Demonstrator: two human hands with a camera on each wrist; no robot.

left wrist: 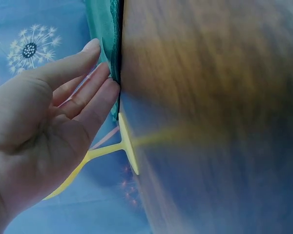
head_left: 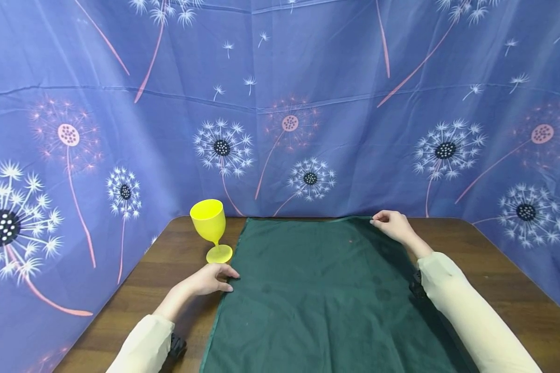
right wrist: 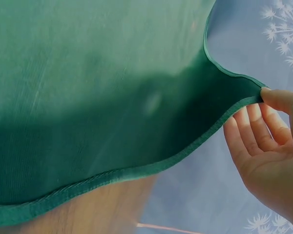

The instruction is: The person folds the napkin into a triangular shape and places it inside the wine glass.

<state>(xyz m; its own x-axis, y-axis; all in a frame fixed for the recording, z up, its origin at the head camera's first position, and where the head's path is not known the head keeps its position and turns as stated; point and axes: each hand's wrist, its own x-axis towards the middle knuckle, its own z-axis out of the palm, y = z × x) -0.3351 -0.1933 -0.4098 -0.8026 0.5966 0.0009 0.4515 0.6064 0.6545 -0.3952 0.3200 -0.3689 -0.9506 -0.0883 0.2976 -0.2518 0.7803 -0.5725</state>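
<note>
A dark green cloth (head_left: 303, 290) with a stitched hem lies spread over the wooden table. My right hand (head_left: 394, 226) pinches its far right corner between thumb and fingers; in the right wrist view that corner of the cloth (right wrist: 176, 117) is lifted, its hem curving up to the right hand (right wrist: 268, 131). At the cloth's left edge is my left hand (head_left: 212, 278), fingers extended and fingertips at the hem. The left wrist view shows the left hand (left wrist: 63, 97) with relaxed fingers beside the green cloth (left wrist: 105, 29), not gripping it.
A yellow goblet (head_left: 210, 225) stands upright on the wooden table (head_left: 186, 248), just beyond my left hand and close to the cloth's left edge. Blue curtains (head_left: 270, 62) with dandelion prints hang behind the table and on both sides.
</note>
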